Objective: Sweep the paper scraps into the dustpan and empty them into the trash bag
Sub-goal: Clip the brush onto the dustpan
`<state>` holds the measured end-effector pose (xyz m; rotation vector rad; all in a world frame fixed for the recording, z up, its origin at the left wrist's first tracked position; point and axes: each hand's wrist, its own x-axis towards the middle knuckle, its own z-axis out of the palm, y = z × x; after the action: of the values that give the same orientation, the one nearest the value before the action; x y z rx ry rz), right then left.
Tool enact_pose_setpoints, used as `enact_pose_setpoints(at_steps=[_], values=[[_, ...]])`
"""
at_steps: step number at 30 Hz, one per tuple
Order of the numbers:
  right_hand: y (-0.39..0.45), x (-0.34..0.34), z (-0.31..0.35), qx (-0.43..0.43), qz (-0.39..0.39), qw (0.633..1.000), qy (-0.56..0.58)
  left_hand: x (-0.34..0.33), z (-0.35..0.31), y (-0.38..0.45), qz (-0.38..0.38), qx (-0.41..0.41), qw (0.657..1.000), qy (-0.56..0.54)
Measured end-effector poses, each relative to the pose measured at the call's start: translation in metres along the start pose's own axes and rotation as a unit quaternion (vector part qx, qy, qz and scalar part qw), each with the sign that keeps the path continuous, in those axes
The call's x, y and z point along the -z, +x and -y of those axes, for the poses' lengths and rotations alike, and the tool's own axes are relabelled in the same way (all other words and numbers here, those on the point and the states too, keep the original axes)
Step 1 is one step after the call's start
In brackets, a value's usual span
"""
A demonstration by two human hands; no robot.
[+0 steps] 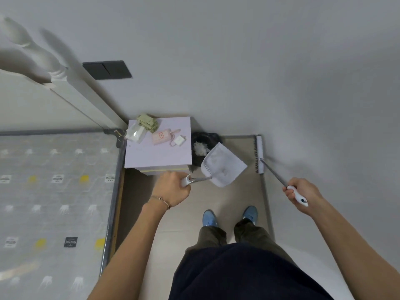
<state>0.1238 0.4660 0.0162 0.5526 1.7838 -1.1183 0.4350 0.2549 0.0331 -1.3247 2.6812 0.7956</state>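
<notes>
Left hand (172,188) is what I see first, fist wrapped around the white grip of the dustpan (223,164), whose pan is tipped up over the black trash bag (205,137). Its front lip points toward the bag's mouth, and I cannot tell whether the two touch. White paper scraps (198,148) lie bunched inside the bag, just beside the pan's upper left edge. My right hand (299,191) is clenched on the white end of the broom (259,154), its metal shaft running up and away to the head. That head stands along the wall (281,72), bristles facing left, at the right edge of the floor (173,217).

Left of the bag sits a pale lilac nightstand (158,154). On the far part of its top I see a pink power bank (161,136) with a white charger (179,140) just beside it, and a clear packet (135,132) at the far left corner. A mattress (54,191) in printed plastic wrap fills the left side. My blue shoes (210,217) stand on the floor near the wall.
</notes>
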Motion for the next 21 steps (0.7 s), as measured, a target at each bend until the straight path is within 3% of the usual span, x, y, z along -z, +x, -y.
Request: enact_pose_setpoints(at_steps=[5,13,21], values=[[-0.015,0.007,0.009,-0.022,0.05,0.998,0.029,0.009,-0.057,0.045,0.048,-0.117,0.984,0.126],[-0.043,0.01,0.017,0.002,0.08,0.997,-0.006,-0.04,-0.146,0.09,0.105,-0.24,0.926,0.273],[-0.07,0.021,0.015,-0.041,0.14,0.976,0.164,-0.104,-0.199,0.086,0.136,-0.279,0.894,0.322]])
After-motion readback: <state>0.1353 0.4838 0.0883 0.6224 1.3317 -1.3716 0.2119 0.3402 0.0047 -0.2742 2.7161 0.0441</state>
